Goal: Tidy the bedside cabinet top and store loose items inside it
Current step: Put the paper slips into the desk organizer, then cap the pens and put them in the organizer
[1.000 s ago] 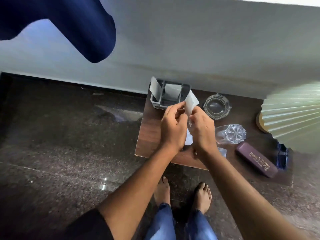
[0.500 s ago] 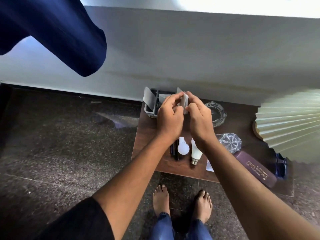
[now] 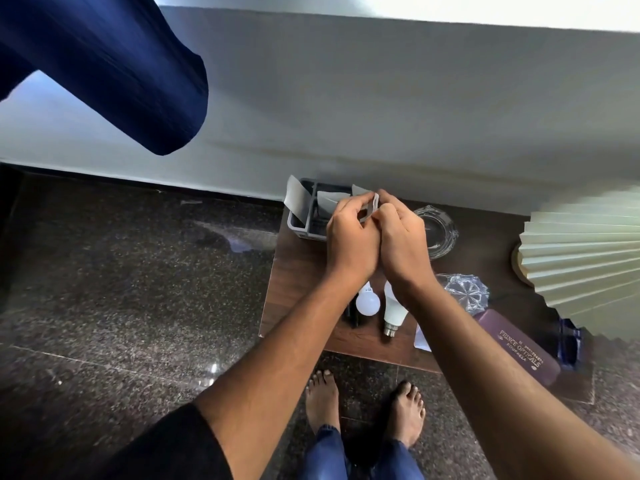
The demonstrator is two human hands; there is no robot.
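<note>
My left hand (image 3: 349, 240) and my right hand (image 3: 403, 242) are pressed together above the brown cabinet top (image 3: 298, 271), both pinching a small folded white paper (image 3: 372, 207). Just behind them stands a grey organiser tray (image 3: 300, 225) with white paper slips (image 3: 297, 197) sticking up in it. Below my wrists lie a round white bulb (image 3: 367, 303), a longer white bulb (image 3: 394, 311) and a dark pen (image 3: 354, 315). A white slip (image 3: 421, 339) lies by the front edge, partly under my right forearm.
A clear glass ashtray (image 3: 440, 230) and a cut-glass dish (image 3: 465, 294) sit to the right. A purple spectacle case (image 3: 519, 346), a blue object (image 3: 569, 342) and a pleated cream lampshade (image 3: 585, 261) fill the right side. Blue cloth (image 3: 104, 64) hangs upper left. My bare feet (image 3: 363, 407) stand on the dark stone floor.
The paper has been folded smaller between my fingers. Both hands have moved back towards the organiser tray, uncovering the two bulbs and the pen on the cabinet top.
</note>
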